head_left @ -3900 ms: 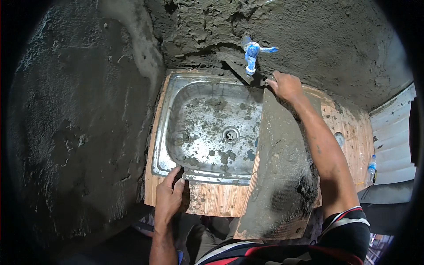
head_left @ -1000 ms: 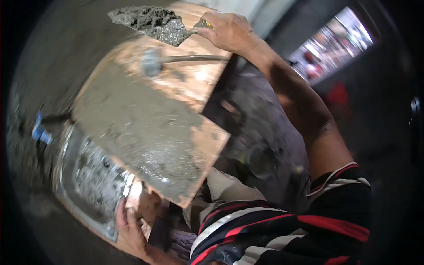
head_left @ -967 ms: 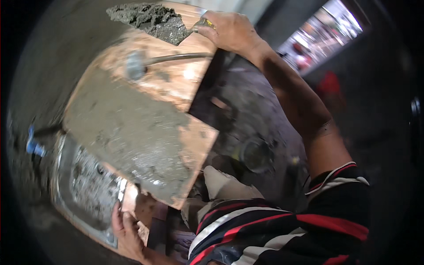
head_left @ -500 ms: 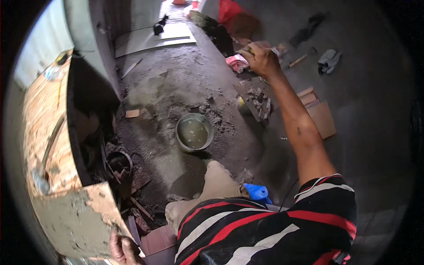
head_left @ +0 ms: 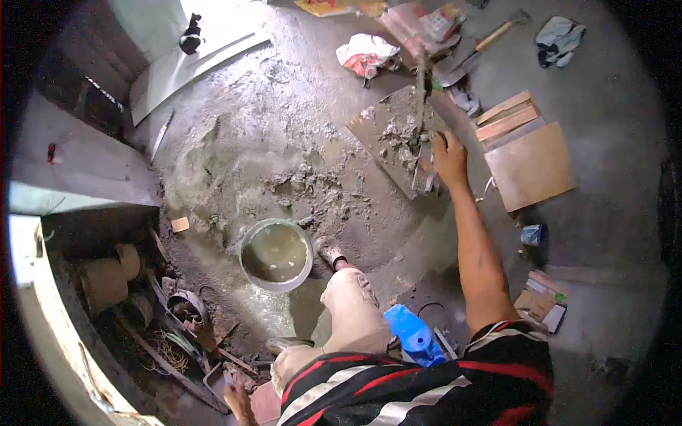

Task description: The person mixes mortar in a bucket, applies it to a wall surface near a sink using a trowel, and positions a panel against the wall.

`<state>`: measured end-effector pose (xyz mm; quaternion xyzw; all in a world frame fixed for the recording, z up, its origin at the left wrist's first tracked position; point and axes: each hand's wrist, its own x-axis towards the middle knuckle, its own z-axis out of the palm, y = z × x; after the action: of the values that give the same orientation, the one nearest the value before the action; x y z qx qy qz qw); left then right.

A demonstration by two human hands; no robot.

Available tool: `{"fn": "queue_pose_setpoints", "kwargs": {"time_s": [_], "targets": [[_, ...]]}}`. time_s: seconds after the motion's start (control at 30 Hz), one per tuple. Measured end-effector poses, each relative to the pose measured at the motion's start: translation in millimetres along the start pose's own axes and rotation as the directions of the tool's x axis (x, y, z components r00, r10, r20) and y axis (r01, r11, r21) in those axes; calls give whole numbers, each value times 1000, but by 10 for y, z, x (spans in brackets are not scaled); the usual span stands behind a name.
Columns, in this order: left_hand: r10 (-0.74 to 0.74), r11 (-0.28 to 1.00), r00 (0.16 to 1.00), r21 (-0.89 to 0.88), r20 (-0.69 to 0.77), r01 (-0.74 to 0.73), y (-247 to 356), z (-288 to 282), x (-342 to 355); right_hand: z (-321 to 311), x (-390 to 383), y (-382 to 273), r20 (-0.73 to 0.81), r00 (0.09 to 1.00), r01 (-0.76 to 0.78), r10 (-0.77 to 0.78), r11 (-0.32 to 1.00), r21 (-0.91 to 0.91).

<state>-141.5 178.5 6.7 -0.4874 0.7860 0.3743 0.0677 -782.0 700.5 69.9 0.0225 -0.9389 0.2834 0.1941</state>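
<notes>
My right hand (head_left: pixel 450 160) reaches down to the right edge of a flat board (head_left: pixel 376 131) that carries lumps of wet grey mortar (head_left: pixel 400 142). Its fingers are bent and drawn together beside a pale strip on the board; what they grip is hidden. A mortar-caked stick (head_left: pixel 420 92) stands out past the board's far side. My left hand (head_left: pixel 239 403) hangs low at the left, near a reddish box (head_left: pixel 266 402); its fingers are too small and blurred to read. In front of my legs stands a round bucket (head_left: pixel 307 273) of cloudy water.
Beyond the board lie a hoe (head_left: pixel 490 39) and a crumpled white and red bag (head_left: pixel 367 55). At right are a square tile (head_left: pixel 531 167) and a blue can (head_left: pixel 533 235). A blue container (head_left: pixel 412 334) is beside my leg. Clutter and a pot (head_left: pixel 186 309) fill the left recess. A black cat (head_left: pixel 190 35) sits far left.
My view has swung right and down. My right hand has come down to the mortar board. My left hand has left the mortar-smeared tile, which is out of sight now.
</notes>
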Motion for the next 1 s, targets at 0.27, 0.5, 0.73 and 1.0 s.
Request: {"fn": "queue_pose_setpoints", "kwargs": {"time_s": [0.27, 0.5, 0.73, 1.0], "targets": [[-577, 802, 806, 277, 129, 530, 414, 1027, -290, 1601, 197, 2702, 34, 857, -489, 515, 790, 370], [-637, 744, 760, 358, 127, 564, 516, 1108, -526, 2230, 477, 3087, 400, 538, -843, 742, 488, 227], [-675, 606, 737, 548, -29, 577, 603, 736, -976, 2339, -179, 3253, 620, 461, -883, 635, 263, 388], [-733, 673, 671, -273, -114, 688, -460, 1402, -1581, 3422, -525, 191, 545, 825, -489, 152, 677, 550]]}}
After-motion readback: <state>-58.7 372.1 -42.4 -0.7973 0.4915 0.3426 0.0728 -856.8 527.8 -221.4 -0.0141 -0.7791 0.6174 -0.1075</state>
